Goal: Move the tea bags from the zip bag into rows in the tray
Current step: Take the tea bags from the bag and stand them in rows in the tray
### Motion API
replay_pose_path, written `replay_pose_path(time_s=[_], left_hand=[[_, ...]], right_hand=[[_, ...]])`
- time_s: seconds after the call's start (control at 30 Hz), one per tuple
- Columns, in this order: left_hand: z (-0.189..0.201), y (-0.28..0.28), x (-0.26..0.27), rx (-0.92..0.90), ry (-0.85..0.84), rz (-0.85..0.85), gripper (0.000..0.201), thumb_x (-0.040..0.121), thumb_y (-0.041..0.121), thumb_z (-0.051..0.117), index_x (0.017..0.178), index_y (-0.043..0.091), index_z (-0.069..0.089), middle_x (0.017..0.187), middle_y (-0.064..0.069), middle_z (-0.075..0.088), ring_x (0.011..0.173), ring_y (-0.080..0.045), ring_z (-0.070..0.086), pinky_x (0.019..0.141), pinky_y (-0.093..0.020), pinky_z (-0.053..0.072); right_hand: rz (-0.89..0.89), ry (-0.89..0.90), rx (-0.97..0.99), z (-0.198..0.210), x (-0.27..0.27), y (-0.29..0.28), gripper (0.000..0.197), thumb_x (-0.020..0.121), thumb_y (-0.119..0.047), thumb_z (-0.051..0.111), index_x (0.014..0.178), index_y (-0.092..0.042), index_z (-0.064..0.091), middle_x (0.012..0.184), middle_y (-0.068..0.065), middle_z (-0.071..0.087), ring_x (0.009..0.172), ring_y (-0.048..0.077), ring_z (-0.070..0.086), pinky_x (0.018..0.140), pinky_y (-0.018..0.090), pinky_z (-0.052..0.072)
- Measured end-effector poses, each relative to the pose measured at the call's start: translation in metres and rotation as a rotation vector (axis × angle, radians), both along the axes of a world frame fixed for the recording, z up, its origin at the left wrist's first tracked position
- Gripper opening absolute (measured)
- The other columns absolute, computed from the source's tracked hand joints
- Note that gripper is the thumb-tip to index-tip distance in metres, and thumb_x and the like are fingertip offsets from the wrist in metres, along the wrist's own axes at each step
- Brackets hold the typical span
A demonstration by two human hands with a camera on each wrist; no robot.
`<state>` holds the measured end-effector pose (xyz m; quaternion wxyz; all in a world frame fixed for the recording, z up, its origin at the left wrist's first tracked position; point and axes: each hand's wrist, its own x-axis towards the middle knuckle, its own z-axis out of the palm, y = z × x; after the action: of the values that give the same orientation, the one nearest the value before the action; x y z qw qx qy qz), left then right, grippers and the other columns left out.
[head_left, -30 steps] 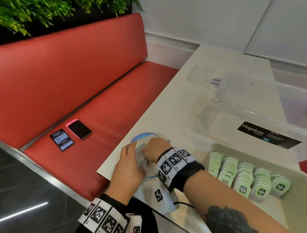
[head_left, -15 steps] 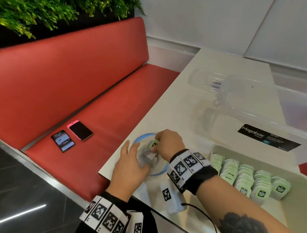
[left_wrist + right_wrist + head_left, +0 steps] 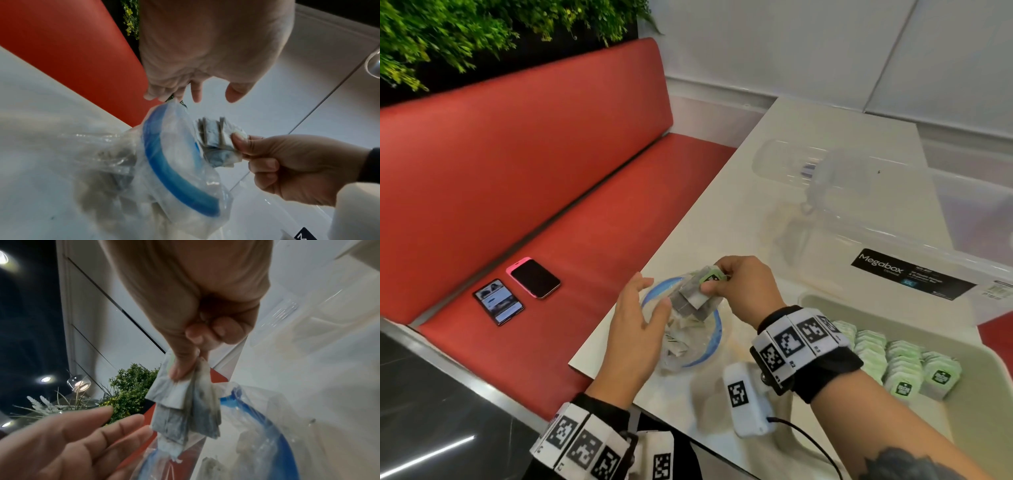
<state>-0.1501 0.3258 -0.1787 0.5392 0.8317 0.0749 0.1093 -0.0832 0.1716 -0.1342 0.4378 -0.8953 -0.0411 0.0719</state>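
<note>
R hand pinches a small bunch of tea bags just above the zip bag mouth, L hand spread beside it, tray w/ filled rows lying at 4 o'clock, nearer the R.

Black wristbands with white fiducial-tag blocks, white cabled camera pod, dark forearm tattoo

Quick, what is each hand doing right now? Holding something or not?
Left hand: open, fingers spread beside the zip bag, holding nothing.
Right hand: pinching a small bunch of tea bags above the bag.
</note>
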Motion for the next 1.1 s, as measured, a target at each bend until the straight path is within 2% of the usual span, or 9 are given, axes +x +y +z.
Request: replay_pose_path(time_s=[0.13,0.2,0.33,0.43,0.5,0.63,0.83,0.9,1.1], left_hand=[[0.007,0.0,0.0,-0.19,-0.063,0.056,0.037,0.094,0.032,0.051,0.128,0.027,0.041,0.138,0.011,0.042,0.13,-0.004,0.037,0.109,-0.027,0.03],[0.016,-0.002,-0.001,-0.266,-0.115,0.09,0.046,0.092,0.037,0.052,0.133,0.022,0.04,0.14,0.008,0.042,0.133,-0.006,0.036,0.11,-0.028,0.031],[0.044,-0.004,-0.004,-0.436,-0.184,0.041,0.068,0.074,0.056,0.058,0.133,0.033,0.034,0.146,0.013,0.035,0.136,0.0,0.031,0.104,-0.02,0.032],[0.065,-0.015,-0.008,-0.696,-0.023,-0.138,0.092,0.048,0.073,0.072,0.129,0.044,0.04,0.138,0.019,0.046,0.125,-0.002,0.048,0.096,-0.04,0.047],[0.071,-0.027,-0.01,-0.945,0.136,-0.309,0.102,0.039,0.063,0.083,0.13,0.034,0.048,0.129,0.009,0.059,0.112,-0.018,0.062,0.077,-0.047,0.056],[0.066,-0.059,-0.01,-1.045,0.288,-0.463,0.087,0.041,0.043,0.091,0.121,0.026,0.062,0.124,-0.002,0.063,0.102,-0.022,0.067,0.06,-0.034,0.057],[0.05,-0.109,-0.012,-1.056,0.405,-0.557,0.077,0.04,0.042,0.092,0.111,0.027,0.067,0.121,-0.003,0.065,0.097,-0.018,0.069,0.057,-0.029,0.057],[0.049,-0.125,-0.014,-1.065,0.431,-0.606,0.076,0.041,0.042,0.092,0.111,0.026,0.067,0.12,-0.001,0.066,0.101,-0.02,0.068,0.057,-0.029,0.057],[0.036,-0.163,-0.021,-1.029,0.475,-0.625,0.076,0.042,0.045,0.09,0.11,0.022,0.065,0.117,-0.005,0.067,0.096,-0.021,0.069,0.059,-0.032,0.057]], right_hand=[[-0.005,0.008,0.015,0.0,0.002,-0.003,0.022,0.075,-0.017,0.076,0.08,0.002,0.066,0.08,0.02,0.067,0.065,0.019,0.05,0.065,0.037,0.046],[-0.002,0.036,0.066,0.005,0.001,-0.005,0.021,0.075,-0.017,0.076,0.08,0.001,0.066,0.075,0.018,0.066,0.059,0.016,0.05,0.062,0.039,0.045],[0.048,0.107,0.299,0.035,-0.009,-0.011,0.015,0.078,-0.01,0.074,0.069,-0.008,0.062,0.057,0.0,0.054,0.033,0.001,0.038,0.042,0.016,0.032],[0.123,0.133,0.389,0.061,-0.022,-0.02,0.013,0.078,-0.009,0.074,0.071,-0.01,0.063,0.056,0.001,0.052,0.031,0.002,0.032,0.036,0.016,0.027],[0.145,0.114,0.36,0.07,-0.031,-0.029,0.009,0.078,-0.01,0.074,0.078,-0.005,0.067,0.055,0.0,0.053,0.032,0.002,0.032,0.036,0.016,0.027],[0.023,-0.007,0.196,0.067,-0.046,-0.057,0.02,0.073,-0.019,0.079,0.082,-0.014,0.063,0.059,-0.001,0.061,0.031,0.002,0.042,0.037,0.014,0.032],[-0.121,-0.138,-0.002,0.057,-0.074,-0.116,0.012,0.084,-0.03,0.066,0.075,-0.027,0.059,0.069,-0.002,0.065,0.046,0.005,0.053,0.053,0.025,0.042],[-0.161,-0.13,0.003,0.058,-0.081,-0.137,0.017,0.084,-0.027,0.068,0.07,-0.03,0.059,0.065,-0.009,0.06,0.048,0.0,0.052,0.054,0.02,0.041],[-0.204,-0.098,0.037,0.081,-0.09,-0.201,0.01,0.08,-0.018,0.073,0.072,-0.02,0.067,0.055,-0.009,0.06,0.044,0.004,0.052,0.047,0.014,0.044]])
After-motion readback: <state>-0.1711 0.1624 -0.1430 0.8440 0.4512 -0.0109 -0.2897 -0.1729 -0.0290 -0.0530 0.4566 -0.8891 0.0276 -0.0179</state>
